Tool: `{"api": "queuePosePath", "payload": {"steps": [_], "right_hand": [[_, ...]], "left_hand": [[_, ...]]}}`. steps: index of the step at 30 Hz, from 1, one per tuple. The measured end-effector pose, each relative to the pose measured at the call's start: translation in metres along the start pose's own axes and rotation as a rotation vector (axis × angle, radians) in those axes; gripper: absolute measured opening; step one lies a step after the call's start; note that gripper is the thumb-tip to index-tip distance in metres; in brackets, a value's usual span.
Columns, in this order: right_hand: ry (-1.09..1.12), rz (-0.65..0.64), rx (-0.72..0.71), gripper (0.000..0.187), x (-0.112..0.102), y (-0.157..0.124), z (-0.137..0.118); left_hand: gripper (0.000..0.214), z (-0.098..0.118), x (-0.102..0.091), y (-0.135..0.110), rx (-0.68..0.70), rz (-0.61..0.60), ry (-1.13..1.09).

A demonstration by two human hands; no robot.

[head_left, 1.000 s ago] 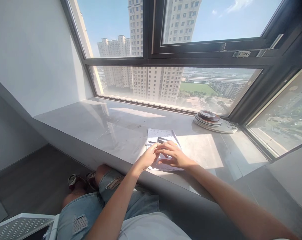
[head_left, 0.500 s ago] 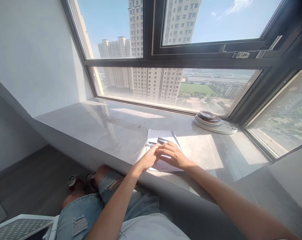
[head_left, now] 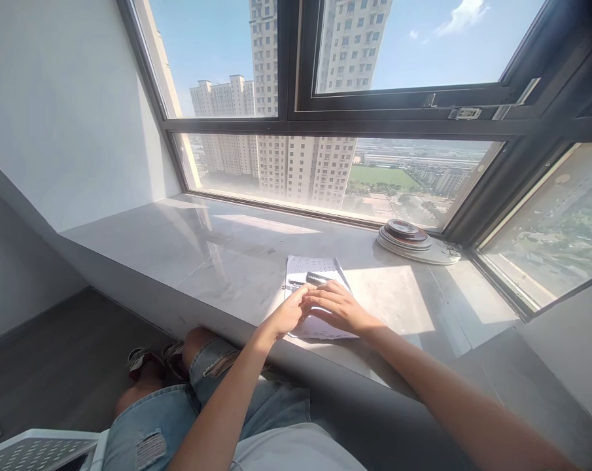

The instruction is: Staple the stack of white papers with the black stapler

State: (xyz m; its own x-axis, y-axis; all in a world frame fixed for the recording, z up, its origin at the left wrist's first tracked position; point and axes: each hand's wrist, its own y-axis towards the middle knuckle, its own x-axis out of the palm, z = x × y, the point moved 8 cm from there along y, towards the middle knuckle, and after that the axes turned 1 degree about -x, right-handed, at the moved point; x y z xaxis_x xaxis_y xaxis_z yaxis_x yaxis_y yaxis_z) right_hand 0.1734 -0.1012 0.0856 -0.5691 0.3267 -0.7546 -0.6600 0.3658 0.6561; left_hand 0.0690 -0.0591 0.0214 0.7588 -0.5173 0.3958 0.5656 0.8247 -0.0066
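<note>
Left grip (head_left: pixel 284 314) meets right grip (head_left: pixel 343 310), fingers bent, can't tell if pinching; paper (head_left: pixel 308 263) below, black cylinder (head_left: pixel 316 279) just beyond.

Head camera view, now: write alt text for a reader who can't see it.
A person's left hand and right hand meet over marked paper on a sunlit windowsill, a dark cylinder just beyond their fingers. At right, stacked round plates sit by a window overlooking high-rise towers.
</note>
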Motion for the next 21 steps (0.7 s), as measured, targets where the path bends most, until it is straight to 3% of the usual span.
{"api": "queuePosePath", "payload": {"steps": [3,10,15,17,21], "right_hand": [[-0.028,-0.011,-0.004,0.025,0.003,-0.001,0.0],[-0.045,0.039,-0.017,0.024,-0.001,-0.002,0.001],[-0.048,0.109,0.024,0.025,-0.006,-0.007,0.01],[-0.031,0.201,0.117,0.025,-0.015,-0.011,0.022],[-0.023,0.436,0.456,0.022,-0.042,-0.03,0.067]], "left_hand": [[0.029,0.001,0.006,-0.001,0.004,-0.089,0.149],[0.028,0.0,0.005,0.0,-0.006,-0.076,0.215],[0.039,-0.005,0.003,0.0,-0.038,-0.079,0.213],[0.043,-0.004,0.004,0.001,-0.023,-0.09,0.192],[0.043,0.0,0.007,0.002,0.023,-0.121,0.193]]}}
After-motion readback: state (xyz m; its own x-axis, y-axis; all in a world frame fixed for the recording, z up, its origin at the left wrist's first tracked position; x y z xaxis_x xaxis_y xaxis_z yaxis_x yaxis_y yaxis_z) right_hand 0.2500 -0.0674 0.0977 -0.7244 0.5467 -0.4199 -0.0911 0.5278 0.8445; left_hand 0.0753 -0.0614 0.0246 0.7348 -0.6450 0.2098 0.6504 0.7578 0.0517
